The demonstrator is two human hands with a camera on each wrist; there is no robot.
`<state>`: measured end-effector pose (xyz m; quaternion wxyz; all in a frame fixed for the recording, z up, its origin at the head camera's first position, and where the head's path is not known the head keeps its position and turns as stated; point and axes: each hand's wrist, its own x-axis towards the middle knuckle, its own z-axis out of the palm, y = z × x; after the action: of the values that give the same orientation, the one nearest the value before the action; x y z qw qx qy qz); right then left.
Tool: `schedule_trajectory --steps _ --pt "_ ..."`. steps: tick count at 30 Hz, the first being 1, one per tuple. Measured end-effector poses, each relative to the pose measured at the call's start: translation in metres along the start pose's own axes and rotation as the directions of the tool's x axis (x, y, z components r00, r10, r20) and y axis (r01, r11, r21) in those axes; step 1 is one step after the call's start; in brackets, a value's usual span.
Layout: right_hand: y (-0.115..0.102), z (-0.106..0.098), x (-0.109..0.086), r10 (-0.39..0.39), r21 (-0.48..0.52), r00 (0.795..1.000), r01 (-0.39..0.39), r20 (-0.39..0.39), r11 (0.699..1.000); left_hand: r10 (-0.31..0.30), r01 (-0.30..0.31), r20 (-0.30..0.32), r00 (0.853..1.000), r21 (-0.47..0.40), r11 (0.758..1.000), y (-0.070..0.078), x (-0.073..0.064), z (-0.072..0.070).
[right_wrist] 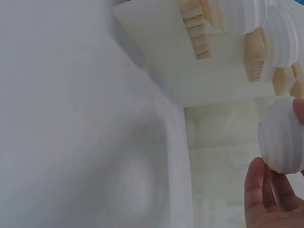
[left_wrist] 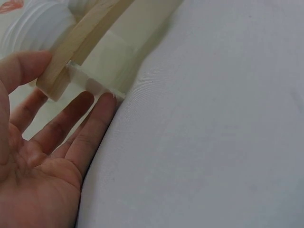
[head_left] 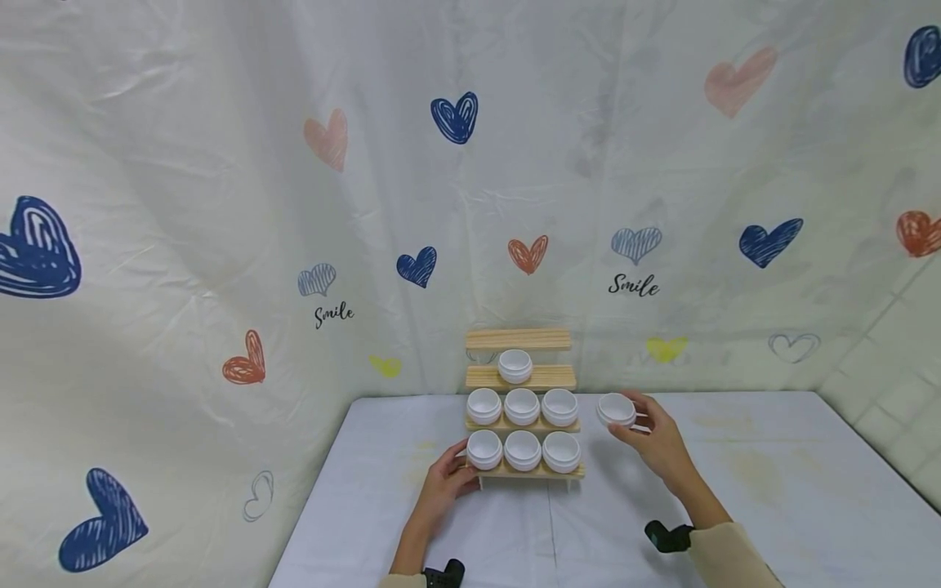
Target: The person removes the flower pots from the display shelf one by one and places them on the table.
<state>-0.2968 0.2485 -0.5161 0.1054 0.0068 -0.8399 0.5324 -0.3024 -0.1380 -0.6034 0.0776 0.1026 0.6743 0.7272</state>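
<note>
Grip of the left hand [head_left: 444, 475] is nearly closed at the left end of the tiered rack [head_left: 518, 339], thumb [left_wrist: 28, 64] laid against the end of the lowest board [left_wrist: 85, 42] and a finger behind it, while the other fingers reach loosely toward the clear support [left_wrist: 88, 80]; this presumably steadies a light stand that might slide on the bench [head_left: 345, 506]. Next to it, seven white bowls [head_left: 522, 407] sit upright: three side by side on the lowest board, three on the second, one near the middle of the third. The tiers step up and back, probably so that no row hides another. Right of the rack, well apart from its boards and raised off the bench, is the held bowl [head_left: 616, 410]. The right hand [head_left: 654, 437] has it in a grip opened only as wide as its body, thumb on the near side, fingers on the far side, a hold that seems chosen to leave mouth and base free. This bowl is white like the others, round-mouthed and smooth inside, its outer wall stepped in shallow ridges.
</note>
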Motion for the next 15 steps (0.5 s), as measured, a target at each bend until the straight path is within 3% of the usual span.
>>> schedule_trajectory --steps 15 --pt "0.0090 0.0035 0.0060 0.027 -0.003 1.000 -0.027 0.012 1.000 0.006 -0.006 0.009 1.000 -0.005 1.000 -0.0016 0.0013 -0.0013"
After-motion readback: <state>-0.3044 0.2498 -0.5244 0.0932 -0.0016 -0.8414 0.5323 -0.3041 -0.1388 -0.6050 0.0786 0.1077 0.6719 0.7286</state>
